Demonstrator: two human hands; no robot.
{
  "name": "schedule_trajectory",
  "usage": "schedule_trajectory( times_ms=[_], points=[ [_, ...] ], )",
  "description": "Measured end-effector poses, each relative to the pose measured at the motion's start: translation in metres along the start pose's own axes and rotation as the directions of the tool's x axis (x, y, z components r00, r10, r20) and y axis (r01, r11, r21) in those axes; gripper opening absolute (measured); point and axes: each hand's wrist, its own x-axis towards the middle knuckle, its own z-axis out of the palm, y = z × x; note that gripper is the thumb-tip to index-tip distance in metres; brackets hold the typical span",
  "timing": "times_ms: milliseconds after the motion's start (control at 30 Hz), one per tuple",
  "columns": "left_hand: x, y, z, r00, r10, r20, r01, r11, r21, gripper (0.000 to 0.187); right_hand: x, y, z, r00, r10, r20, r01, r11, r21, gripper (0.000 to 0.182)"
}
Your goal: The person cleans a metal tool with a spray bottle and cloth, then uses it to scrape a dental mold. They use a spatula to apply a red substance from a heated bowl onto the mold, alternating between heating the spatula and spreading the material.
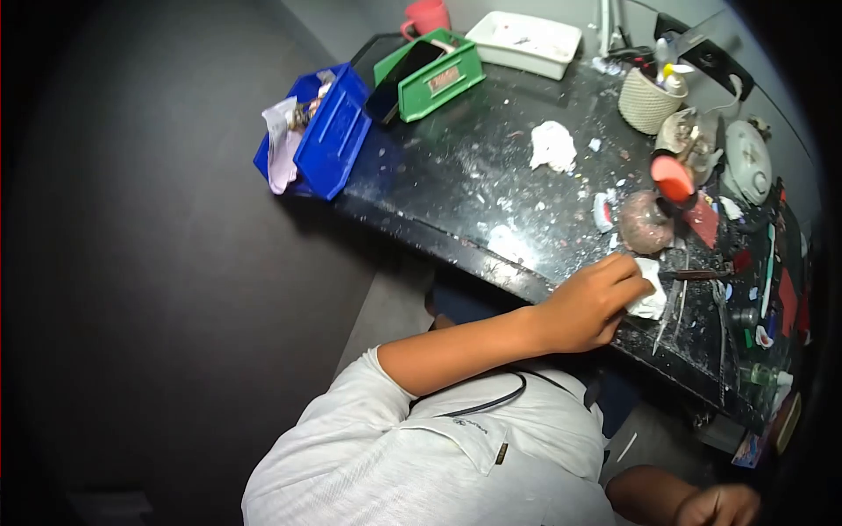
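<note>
My left hand (596, 302) rests at the front edge of the dark worktable, its fingers curled and closed on a crumpled white tissue (650, 294). Just beyond that hand stands a round pinkish jar (645, 224). A thin tool with a dark brown handle (697, 275) lies to the right of the tissue, among several slim metal tools. Low at the right edge of the view, off the table, is my right hand (721, 507). It is blurred and partly cut off, so what its fingers hold cannot be made out.
The speckled black table (438, 175) carries a blue bin (338, 145), a green bin (443, 86) with a phone (403, 79), a white tray (526, 39) and a white lump (553, 146). A woven pot (649, 101) and an orange-topped object (673, 179) stand at the right.
</note>
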Motion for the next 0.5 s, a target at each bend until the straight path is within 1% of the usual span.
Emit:
schedule_trajectory(
  times_ms=[33,67,200,500],
  points=[
    [0.0,0.0,0.001,1.0,-0.022,-0.008,0.022,1.0,-0.006,0.051,0.005,-0.001,0.001,1.0,0.027,0.011,-0.027,1.0,-0.011,0.014],
    [0.0,-0.001,0.003,0.999,-0.042,-0.016,0.041,0.999,-0.026,0.05,-0.001,-0.02,-0.004,0.998,0.056,0.02,-0.055,0.998,-0.035,0.015],
    [0.0,-0.001,0.005,0.997,-0.042,-0.057,0.039,0.998,-0.047,0.047,0.004,-0.046,0.002,0.989,0.128,0.074,-0.119,0.986,-0.12,0.018],
    [-0.002,-0.001,0.006,0.997,-0.026,-0.066,0.026,1.0,-0.009,0.044,-0.012,-0.091,0.004,0.955,0.187,0.231,-0.131,0.963,-0.238,0.027]
  ],
)
